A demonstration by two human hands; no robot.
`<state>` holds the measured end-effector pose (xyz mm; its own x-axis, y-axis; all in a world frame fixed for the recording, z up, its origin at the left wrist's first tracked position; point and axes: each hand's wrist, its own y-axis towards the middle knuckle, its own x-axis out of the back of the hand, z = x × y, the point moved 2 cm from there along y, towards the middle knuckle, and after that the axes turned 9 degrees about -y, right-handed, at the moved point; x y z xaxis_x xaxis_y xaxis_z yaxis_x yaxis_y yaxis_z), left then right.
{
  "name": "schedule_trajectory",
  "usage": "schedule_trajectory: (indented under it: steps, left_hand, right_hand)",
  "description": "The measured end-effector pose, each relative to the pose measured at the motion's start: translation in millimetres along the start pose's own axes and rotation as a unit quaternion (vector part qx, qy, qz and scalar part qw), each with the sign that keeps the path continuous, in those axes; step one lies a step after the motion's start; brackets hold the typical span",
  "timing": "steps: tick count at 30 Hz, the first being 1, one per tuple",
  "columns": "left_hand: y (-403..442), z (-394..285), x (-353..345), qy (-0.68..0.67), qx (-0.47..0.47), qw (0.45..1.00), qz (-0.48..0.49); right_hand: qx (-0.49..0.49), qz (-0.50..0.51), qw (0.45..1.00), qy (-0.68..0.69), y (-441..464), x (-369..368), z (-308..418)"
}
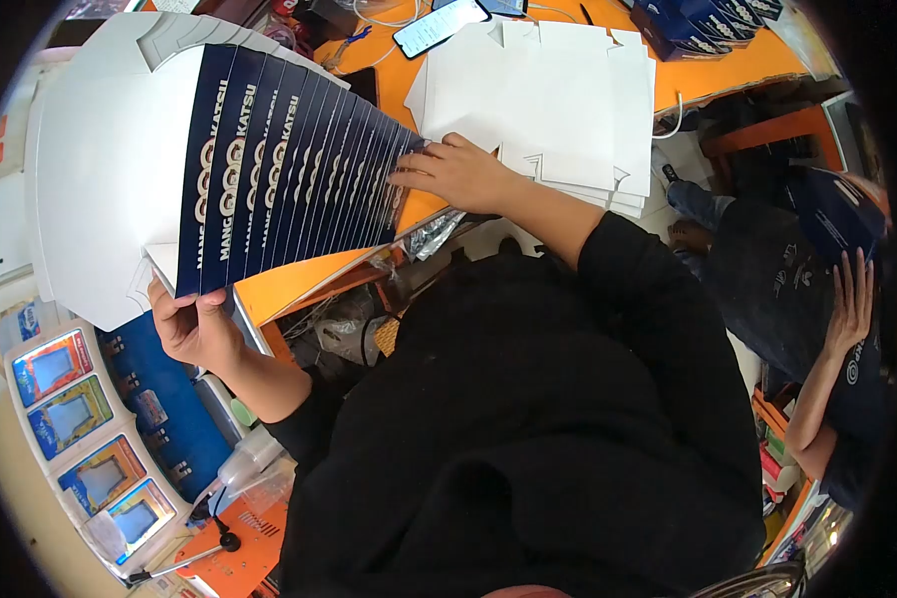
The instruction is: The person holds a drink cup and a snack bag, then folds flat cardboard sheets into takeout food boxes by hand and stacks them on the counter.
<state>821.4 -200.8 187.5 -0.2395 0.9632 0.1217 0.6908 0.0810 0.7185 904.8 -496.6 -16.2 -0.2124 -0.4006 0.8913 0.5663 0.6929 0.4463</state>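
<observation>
A fanned stack of flat cardboard box blanks (299, 169) lies on the orange table, dark blue printed edges overlapping, with white and gold lettering that includes "KATSU". My left hand (197, 324) pinches the near left corner of the outermost blank, thumb on the blue strip and fingers beneath. To the left spreads that blank's broad white face (110, 169). At the fan's right end, my right hand (458, 174) lies on the blue edges with its fingers stretched out. Beside it rests a pile of white blanks (538, 100) with cut notches.
A lit phone (442, 27) and cables lie at the back of the orange table (369, 75). Folded dark blue boxes (693, 28) stand at the back right. Another person (807, 289) on the right holds a dark blue piece. A display panel (100, 439) is at lower left.
</observation>
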Motion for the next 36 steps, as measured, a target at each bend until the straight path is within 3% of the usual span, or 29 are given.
schedule_trajectory:
  steps: [5, 8, 13, 16, 19, 22, 29, 36]
  left_hand:
    - [-1, -2, -2, 0.010, -0.012, 1.000, 0.010]
    - [-3, -2, -2, 0.014, -0.009, 1.000, 0.009]
    - [-5, -5, -5, -0.002, 0.006, 1.000, 0.003]
    - [-6, 3, 10, 0.010, -0.044, 0.995, 0.085]
    - [-5, 0, 6, -0.002, -0.035, 0.995, 0.089]
    - [-7, -10, -11, 0.023, 0.003, 1.000, 0.012]
    - [-11, -5, -6, 0.032, -0.013, 0.999, 0.017]
    - [-11, -7, -10, 0.024, -0.016, 0.999, 0.015]
  right_hand:
    - [0.001, 0.025, 1.000, -0.005, 4, 4, 2]
    - [0.016, -0.036, 0.998, -0.054, 6, 11, 3]
    - [0.012, -0.030, 0.999, -0.024, 8, 10, 2]
    - [0.010, -0.014, 1.000, -0.011, 12, 14, 5]
    - [0.015, -0.035, 0.999, -0.024, 13, 16, 5]
    - [0.026, -0.070, 0.996, -0.057, 14, 17, 6]
    - [0.026, -0.085, 0.996, 0.003, 20, 27, 5]
    - [0.030, -0.109, 0.993, -0.028, 26, 34, 6]
